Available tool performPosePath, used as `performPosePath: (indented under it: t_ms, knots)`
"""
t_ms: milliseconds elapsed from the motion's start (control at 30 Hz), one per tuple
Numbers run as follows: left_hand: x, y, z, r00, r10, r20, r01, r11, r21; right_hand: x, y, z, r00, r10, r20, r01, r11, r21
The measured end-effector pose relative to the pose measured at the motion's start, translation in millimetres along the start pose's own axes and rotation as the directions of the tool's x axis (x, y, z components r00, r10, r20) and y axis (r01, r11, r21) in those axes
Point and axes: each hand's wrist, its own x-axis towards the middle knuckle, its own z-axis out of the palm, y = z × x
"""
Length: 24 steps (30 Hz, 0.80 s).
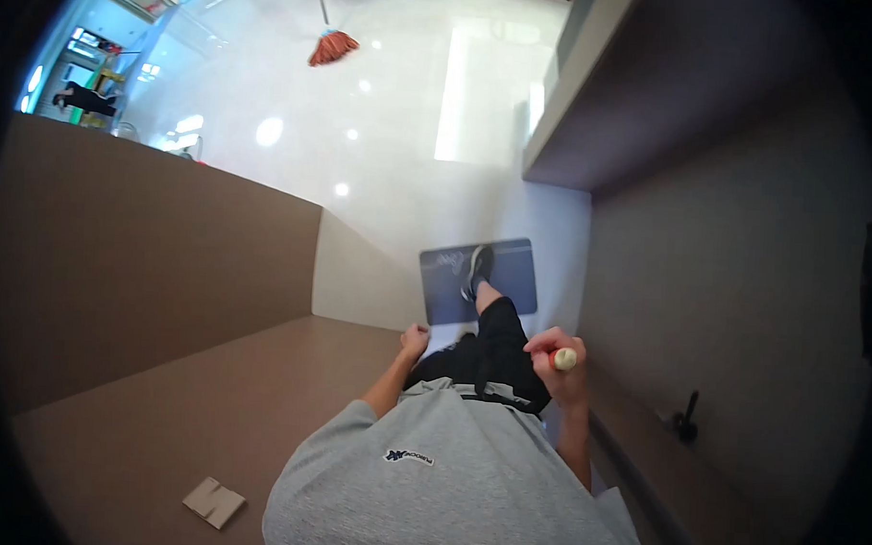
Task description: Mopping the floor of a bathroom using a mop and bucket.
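Observation:
My right hand is wrapped round a handle with a pale rounded end and a red band below it. The handle's end points up, and the rest is hidden by my fist, so its kind cannot be told. My left hand hangs beside my left thigh with its fingers curled in, and nothing shows in it. Under my forward foot, in a dark shoe, lies a dark blue-grey mat on the pale floor.
Brown panels rise at my left, with a small beige flat piece on the lower surface. On my right is a grey-brown wall with a black handle. A red-headed mop stands farther off; another person is far left.

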Motion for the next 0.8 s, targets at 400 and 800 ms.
performPosePath:
  t_ms: [400,800]
  knots:
    - [10,25,-140,0.879,-0.465,-0.102,0.417,0.856,-0.305,252,96,-18,0.974,0.227,-0.002,-0.224,0.96,0.167]
    - [246,194,-214,1.0,0.004,0.009,-0.003,0.997,-0.078,321,164,-19,0.882,0.402,-0.247,-0.359,0.912,0.2]
